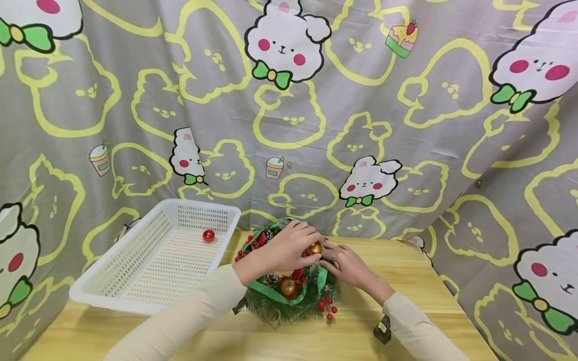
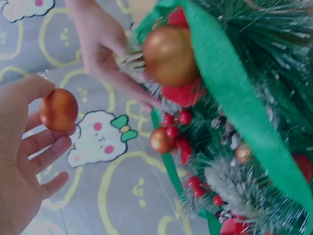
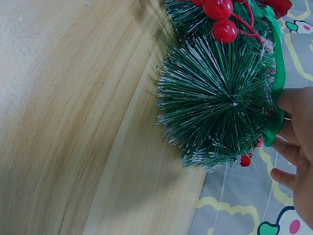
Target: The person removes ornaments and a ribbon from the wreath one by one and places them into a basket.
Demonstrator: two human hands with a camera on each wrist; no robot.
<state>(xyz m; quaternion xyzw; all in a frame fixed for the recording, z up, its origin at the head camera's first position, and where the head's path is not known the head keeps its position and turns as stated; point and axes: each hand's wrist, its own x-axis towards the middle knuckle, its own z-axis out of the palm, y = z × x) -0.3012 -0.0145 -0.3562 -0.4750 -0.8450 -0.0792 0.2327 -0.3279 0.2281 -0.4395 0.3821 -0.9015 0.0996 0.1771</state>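
Observation:
My left hand [image 1: 295, 245] is over the wreath, pinching a gold Christmas ball [image 2: 58, 109] between thumb and fingertips. In the left wrist view the ball is held apart from the greenery. The green wreath [image 1: 280, 313] lies on the table, trimmed with green ribbon [image 2: 230, 73], red berries [image 3: 225, 30], pine cones and gold balls. Another gold ball [image 2: 171, 56] hangs on its near side. My right hand [image 1: 349, 268] grips the wreath's right side, thumb and fingers at the ribbon in the right wrist view; part of that grip is hidden by greenery.
A white perforated plastic basket [image 1: 113, 303] stands on the left of the wooden table [image 1: 406, 260], with one shiny red ball [image 1: 208, 235] inside. A grey cartoon-print curtain [image 1: 289, 135] hangs right behind the table and at both sides.

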